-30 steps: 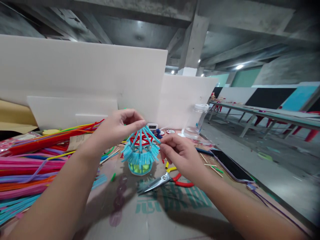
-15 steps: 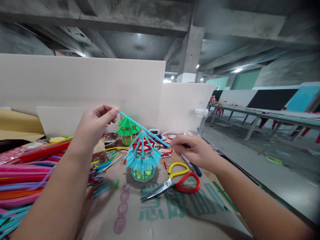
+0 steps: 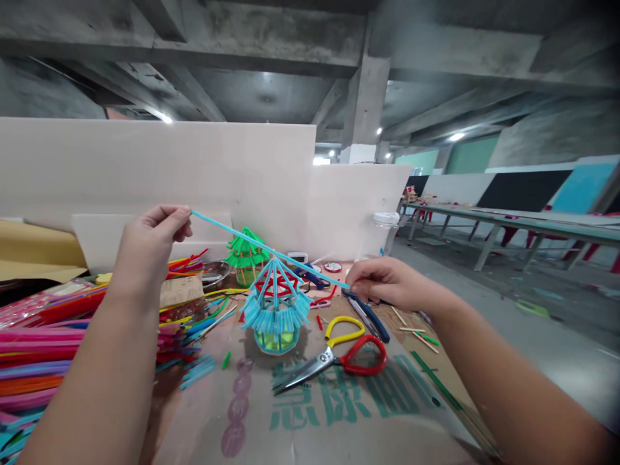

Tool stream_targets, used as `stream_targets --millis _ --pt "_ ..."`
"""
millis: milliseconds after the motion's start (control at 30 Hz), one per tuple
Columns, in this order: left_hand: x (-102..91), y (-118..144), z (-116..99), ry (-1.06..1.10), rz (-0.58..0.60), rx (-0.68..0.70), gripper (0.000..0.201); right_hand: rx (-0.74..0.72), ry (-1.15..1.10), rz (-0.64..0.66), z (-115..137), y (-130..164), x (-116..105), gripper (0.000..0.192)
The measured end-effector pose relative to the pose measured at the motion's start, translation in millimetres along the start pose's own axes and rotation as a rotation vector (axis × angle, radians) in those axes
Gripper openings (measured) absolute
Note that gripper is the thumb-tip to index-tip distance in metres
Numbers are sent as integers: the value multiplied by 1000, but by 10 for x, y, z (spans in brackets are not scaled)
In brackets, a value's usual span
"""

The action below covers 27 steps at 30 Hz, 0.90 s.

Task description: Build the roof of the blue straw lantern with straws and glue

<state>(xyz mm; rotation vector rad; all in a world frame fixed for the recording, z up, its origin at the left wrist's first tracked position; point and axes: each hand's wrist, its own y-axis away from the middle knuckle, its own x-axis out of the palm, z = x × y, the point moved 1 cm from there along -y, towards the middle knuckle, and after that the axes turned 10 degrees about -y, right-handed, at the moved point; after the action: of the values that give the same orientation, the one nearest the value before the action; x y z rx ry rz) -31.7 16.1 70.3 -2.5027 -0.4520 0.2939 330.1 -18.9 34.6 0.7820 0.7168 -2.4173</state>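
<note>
A light-blue pipe cleaner [image 3: 232,230] runs slantwise between my hands, pulled nearly straight. My left hand [image 3: 157,236] pinches its higher end, at the left. The lower end sits between the fingertips of my right hand [image 3: 387,281]. Below the strand stands a small blue pavilion model [image 3: 276,313] with a fringed lower roof, red pieces under its bare upper ribs and a green base. Behind it is a green-roofed pavilion model [image 3: 246,258]. Scissors [image 3: 334,352] with one yellow and one red handle lie open on the cardboard in front of my right hand.
Bundles of coloured pipe cleaners [image 3: 43,349] fill the left side. Short blue pieces [image 3: 197,371] lie beside the cardboard sheet [image 3: 290,445]. Dark-handled pliers [image 3: 371,316] and thin sticks [image 3: 419,339] are at the right. A clear jar [image 3: 382,236] stands before the white partition [image 3: 271,181].
My left hand has moved left and my right hand slightly right, so more of the blue pipe cleaner shows between them. The models and scissors have stayed in place.
</note>
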Motion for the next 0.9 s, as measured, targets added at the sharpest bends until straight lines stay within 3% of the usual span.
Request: stream_targets --millis 233,333,400,433,600,733,900 --pt "-183 -51 -54 154 -76 -63 15 39 -180 -163 -81 119 -261 29" --pt "-205 10 -119 138 112 -75 16 -43 -228 -337 -70 125 -300 36" --pt "-109 108 -173 18 325 -68 15 -98 -215 -433 31 89 -187 37" --pt "-37 167 -202 -4 375 -46 17 -111 -188 -437 105 64 -87 35" --pt "419 453 -316 -133 690 132 26 -178 -36 -333 474 4 490 26" --pt "613 550 -328 -185 776 201 28 -125 -97 -262 520 18 726 25" --pt "664 540 -282 -175 763 229 29 78 -399 -192 411 -48 825 19"
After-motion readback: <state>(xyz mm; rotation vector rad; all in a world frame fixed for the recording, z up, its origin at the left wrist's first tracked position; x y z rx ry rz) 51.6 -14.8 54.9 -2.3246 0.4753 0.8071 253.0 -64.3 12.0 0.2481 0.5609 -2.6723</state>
